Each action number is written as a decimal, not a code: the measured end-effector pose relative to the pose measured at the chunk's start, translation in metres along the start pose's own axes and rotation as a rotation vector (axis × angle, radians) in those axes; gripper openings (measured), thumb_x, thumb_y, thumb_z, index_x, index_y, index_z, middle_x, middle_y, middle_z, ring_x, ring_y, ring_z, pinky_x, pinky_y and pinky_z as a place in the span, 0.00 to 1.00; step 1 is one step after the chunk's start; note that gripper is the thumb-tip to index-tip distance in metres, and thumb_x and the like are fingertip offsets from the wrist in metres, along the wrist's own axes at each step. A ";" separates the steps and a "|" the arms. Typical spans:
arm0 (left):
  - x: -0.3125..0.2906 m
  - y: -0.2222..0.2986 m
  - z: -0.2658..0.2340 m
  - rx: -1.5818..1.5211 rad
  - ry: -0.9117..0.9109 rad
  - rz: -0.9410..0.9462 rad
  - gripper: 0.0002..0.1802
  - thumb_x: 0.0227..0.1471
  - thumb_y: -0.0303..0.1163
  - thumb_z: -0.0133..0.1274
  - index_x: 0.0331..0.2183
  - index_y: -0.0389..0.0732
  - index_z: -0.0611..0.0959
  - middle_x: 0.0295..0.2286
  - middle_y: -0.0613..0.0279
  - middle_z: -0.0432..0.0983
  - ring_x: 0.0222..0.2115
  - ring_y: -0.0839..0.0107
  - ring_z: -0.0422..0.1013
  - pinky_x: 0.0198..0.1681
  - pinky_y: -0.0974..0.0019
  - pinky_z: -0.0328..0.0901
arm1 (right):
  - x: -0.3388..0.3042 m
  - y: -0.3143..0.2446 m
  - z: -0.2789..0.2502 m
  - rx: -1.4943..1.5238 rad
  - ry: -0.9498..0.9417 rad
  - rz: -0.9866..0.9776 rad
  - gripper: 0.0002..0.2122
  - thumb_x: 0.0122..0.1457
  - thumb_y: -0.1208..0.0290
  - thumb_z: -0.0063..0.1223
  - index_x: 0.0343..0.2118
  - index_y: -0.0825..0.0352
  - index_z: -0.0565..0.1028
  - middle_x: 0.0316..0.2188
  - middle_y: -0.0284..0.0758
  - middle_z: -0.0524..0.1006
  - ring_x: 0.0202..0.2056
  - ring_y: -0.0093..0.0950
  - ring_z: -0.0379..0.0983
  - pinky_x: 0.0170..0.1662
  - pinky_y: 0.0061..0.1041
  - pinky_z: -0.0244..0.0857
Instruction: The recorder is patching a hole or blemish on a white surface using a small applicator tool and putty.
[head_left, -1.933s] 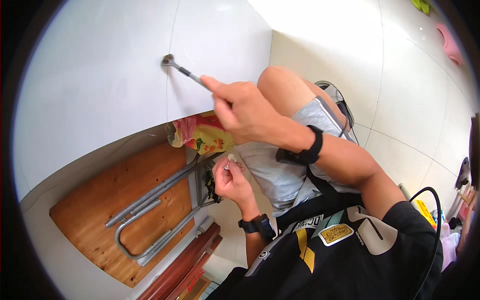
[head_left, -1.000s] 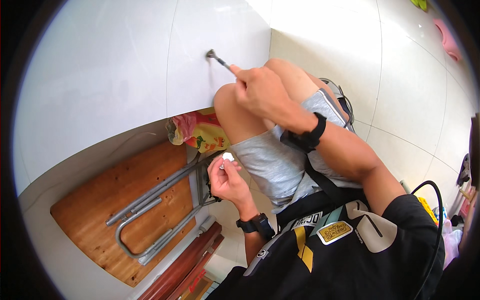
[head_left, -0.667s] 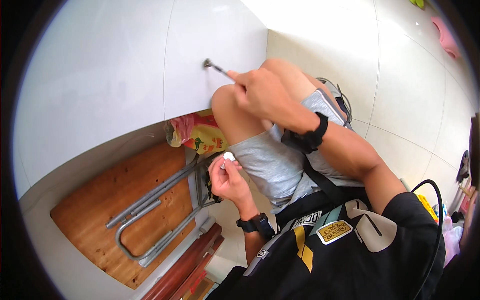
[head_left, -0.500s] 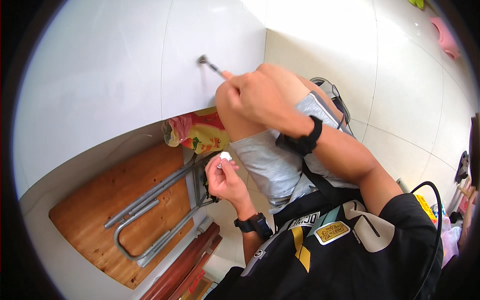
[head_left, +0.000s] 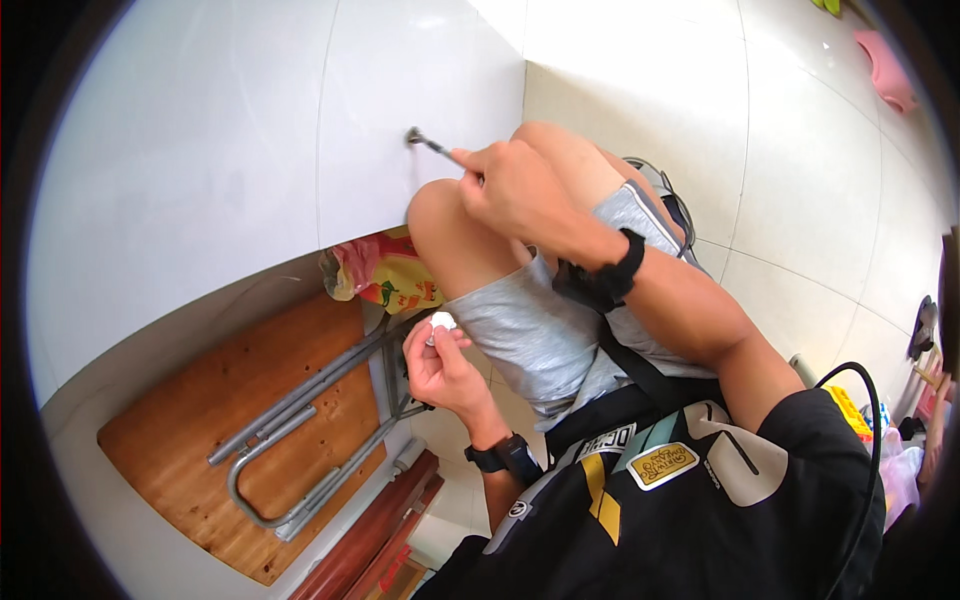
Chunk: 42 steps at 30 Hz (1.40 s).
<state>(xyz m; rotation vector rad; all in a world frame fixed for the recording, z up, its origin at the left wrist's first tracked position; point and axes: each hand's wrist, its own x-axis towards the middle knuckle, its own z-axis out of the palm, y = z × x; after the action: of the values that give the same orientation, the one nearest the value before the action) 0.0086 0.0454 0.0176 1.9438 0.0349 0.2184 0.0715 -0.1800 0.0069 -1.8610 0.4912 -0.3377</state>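
My right hand (head_left: 520, 195) is closed round the handle of a slim tool (head_left: 437, 147) with a small, dark, rounded head. The tool points up and left, its head over or against a smooth white surface (head_left: 230, 130); I cannot tell if it touches. Lower down, my left hand (head_left: 443, 375) pinches a small white piece (head_left: 441, 322) between thumb and fingers, beside my thigh. What the white piece is cannot be made out. Both wrists wear black bands. My bent knee (head_left: 440, 215) comes close to the white surface's edge.
Below the white surface lies a wooden board (head_left: 190, 440) with folded grey metal legs (head_left: 300, 410). A red and yellow bag (head_left: 385, 270) sits by my knee. Pale floor tiles (head_left: 800, 200) spread right; a pink object (head_left: 886, 72) lies at the far right. A black cable (head_left: 868, 370) loops beside me.
The tool's head has shifted slightly down and right with my right hand. My left hand, still pinching the white piece, has moved a little left and down. My near knee has moved left.
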 end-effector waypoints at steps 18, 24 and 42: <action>0.010 0.054 0.017 -0.121 -0.037 0.299 0.07 0.58 0.18 0.51 0.40 0.29 0.79 0.41 0.48 0.78 0.27 0.71 0.73 0.26 0.71 0.70 | 0.016 0.035 0.023 0.083 -0.177 0.031 0.17 0.56 0.71 0.49 0.45 0.72 0.82 0.18 0.47 0.78 0.18 0.33 0.74 0.28 0.33 0.70; 0.048 0.102 0.024 -0.158 0.010 0.567 0.05 0.56 0.17 0.54 0.37 0.28 0.81 0.39 0.49 0.79 0.26 0.73 0.74 0.26 0.73 0.72 | 0.039 0.054 -0.002 0.204 -0.143 0.013 0.19 0.56 0.68 0.51 0.47 0.72 0.81 0.18 0.40 0.78 0.21 0.25 0.72 0.30 0.28 0.68; 0.117 0.085 0.105 0.089 -0.324 0.837 0.07 0.55 0.24 0.61 0.38 0.38 0.87 0.23 0.69 0.79 0.24 0.83 0.73 0.28 0.77 0.68 | 0.049 0.052 -0.110 -0.178 -0.091 -0.304 0.18 0.59 0.64 0.52 0.48 0.68 0.83 0.19 0.36 0.76 0.21 0.24 0.69 0.28 0.27 0.65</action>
<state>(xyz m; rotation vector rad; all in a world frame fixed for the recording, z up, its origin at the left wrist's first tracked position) 0.1349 -0.0683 0.0739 1.9603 -1.0054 0.4474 0.0549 -0.3093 -0.0061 -2.1189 0.1791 -0.4198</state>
